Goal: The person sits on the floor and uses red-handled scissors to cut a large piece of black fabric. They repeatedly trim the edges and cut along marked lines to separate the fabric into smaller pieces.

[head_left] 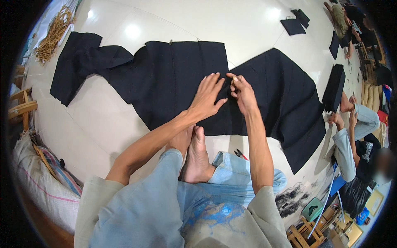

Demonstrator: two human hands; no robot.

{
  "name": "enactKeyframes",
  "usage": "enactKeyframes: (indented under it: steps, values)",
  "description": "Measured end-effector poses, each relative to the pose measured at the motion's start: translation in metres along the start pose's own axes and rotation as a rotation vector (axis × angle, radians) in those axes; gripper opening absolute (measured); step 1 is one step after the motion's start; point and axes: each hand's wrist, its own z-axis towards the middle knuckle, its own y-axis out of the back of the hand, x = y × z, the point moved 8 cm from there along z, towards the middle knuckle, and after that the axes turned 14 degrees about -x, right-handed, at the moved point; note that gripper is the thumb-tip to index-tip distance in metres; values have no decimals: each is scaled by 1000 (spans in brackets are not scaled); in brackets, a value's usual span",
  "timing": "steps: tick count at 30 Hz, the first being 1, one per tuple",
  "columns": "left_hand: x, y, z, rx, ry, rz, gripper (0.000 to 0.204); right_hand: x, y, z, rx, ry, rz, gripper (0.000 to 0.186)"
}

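A long spread of black fabric (pixel 165 78) lies across the pale tiled floor in front of my crossed legs, its panels angled and rippled. My left hand (pixel 208 96) rests flat on it near the middle, fingers spread. Beside it, my right hand (pixel 242 91) is curled with the index finger pointing toward the left hand, over the place where two panels meet. Its fingers pinch together, and whatever they hold is too small to make out. Red-handled pliers or snips (pixel 240 154) lie on the floor by my bent leg.
Black pieces (pixel 293 25) lie at the far right. A co-worker in jeans (pixel 345 153) sits at the right near a black stack (pixel 333 89). White sacks (pixel 43 186) and a wooden frame (pixel 22 108) stand at the left, with a tan strand bundle (pixel 53 33) beyond.
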Motion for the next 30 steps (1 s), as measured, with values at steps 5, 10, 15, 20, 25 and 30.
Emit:
enactKeyframes:
  steps: [5, 10, 15, 20, 25, 30]
  values:
    - [-65, 22, -30, 420, -51, -214, 58, -1, 8, 11, 35, -178, -8, 13]
    - [-83, -1, -56, 500, -262, 87, 40, 3, -10, 28, 41, -90, -119, 15]
    - [23, -4, -167, 772, 382, 455, 57, 5, -12, 24, -19, -56, -144, 19]
    - [3, 32, -185, -144, -210, 836, 62, 2, -6, 33, -47, -39, -32, 17]
    - [-23, 53, -159, -259, -306, 770, 47, 15, 4, 44, -98, 25, 106, 18]
    - [-11, 51, -135, 349, 234, 585, 46, 88, 11, 79, -60, 190, 123, 20]
